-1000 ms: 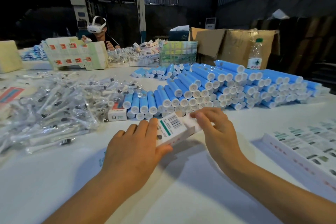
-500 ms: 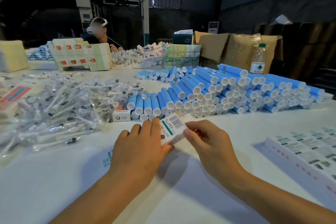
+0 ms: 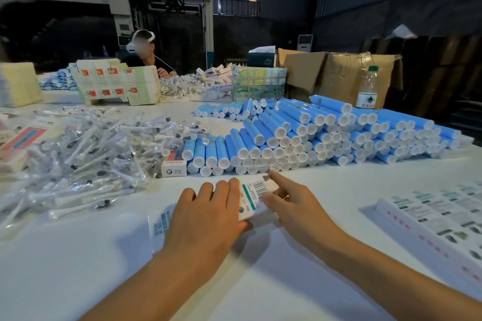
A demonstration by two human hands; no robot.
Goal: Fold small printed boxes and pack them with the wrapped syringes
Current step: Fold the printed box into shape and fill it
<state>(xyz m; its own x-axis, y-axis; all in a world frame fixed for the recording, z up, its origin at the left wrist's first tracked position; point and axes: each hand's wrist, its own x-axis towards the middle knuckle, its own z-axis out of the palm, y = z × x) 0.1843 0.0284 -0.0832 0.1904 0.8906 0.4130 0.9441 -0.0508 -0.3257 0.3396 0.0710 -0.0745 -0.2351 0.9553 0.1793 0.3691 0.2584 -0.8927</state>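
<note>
Glossy card, clear film, smooth plastic

Gleaming: printed cardboard box (image 3: pixel 254 197), crinkly transparent wrappers (image 3: pixel 86 154), blue plastic tubes (image 3: pixel 313 135) at one o'clock.

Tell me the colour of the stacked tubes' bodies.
Light blue, with white end caps, on the stacked tubes; head view.

Head view looks forward and down, close over the table (image 3: pixel 78 268).

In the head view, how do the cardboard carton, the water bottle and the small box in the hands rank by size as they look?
1. cardboard carton
2. and 3. water bottle and small box: similar; the box is nearer, so unsure.
</note>
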